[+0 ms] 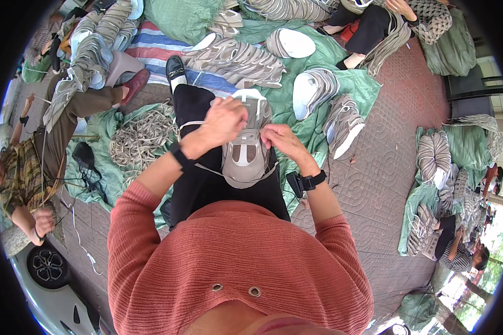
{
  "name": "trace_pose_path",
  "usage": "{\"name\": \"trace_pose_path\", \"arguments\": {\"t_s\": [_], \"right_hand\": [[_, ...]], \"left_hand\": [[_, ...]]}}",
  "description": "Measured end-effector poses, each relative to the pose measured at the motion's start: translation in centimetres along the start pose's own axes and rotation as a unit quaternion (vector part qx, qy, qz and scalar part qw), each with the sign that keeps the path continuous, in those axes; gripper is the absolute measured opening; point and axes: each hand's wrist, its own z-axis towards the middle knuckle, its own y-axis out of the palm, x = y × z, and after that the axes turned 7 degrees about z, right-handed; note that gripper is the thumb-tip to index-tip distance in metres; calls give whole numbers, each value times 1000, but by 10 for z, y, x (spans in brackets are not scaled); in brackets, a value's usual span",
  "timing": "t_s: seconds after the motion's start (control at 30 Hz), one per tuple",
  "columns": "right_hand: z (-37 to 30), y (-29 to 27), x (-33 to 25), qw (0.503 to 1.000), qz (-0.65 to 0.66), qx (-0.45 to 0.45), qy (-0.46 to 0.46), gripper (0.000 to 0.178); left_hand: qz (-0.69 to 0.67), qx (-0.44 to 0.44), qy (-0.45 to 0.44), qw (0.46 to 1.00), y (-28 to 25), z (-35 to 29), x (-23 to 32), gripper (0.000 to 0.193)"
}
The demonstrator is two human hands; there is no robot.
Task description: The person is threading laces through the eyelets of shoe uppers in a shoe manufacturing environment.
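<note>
A grey shoe upper [243, 170] with mesh panels rests on my lap, its white-edged end pointing away from me. My left hand [224, 120] is over its left side, fingers curled and slightly blurred. A pale shoelace [191, 124] trails from beside that hand, and more lace loops across the near end of the upper. My right hand [285, 140] pinches at the upper's right edge, level with the lacing rows. The fingertips of both hands partly hide what they grip, which appears to be the lace.
A heap of loose laces [142, 134] lies on a green sheet to the left. Stacked shoe uppers [237, 60] lie ahead, with more bundles [343, 124] to the right. People sit nearby; one person's hand [43, 222] is at far left, above a parked car [50, 296].
</note>
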Motion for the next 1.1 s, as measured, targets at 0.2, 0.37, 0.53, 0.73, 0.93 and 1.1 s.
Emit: {"name": "trace_pose_path", "arguments": {"t_s": [0.2,0.37,0.53,0.73,0.93,1.1], "right_hand": [[4,4,1,986,142,44,80,22],[6,4,1,970,216,16,108,16],[1,-14,-11,992,50,-44,104,21],[18,-34,-19,940,-255,21,-226,56],[25,-30,-5,942,-253,19,-219,59],[21,-22,-5,940,-233,42,-244,54]], "left_hand": [[12,-87,48,995,30,26,2,11],[-64,-194,60,977,20,26,-1,14],[-115,-184,57,975,11,26,3,13],[-154,-139,59,976,24,26,0,10],[-135,-119,71,981,27,18,0,12],[-135,-127,89,979,24,18,-3,13]]}}
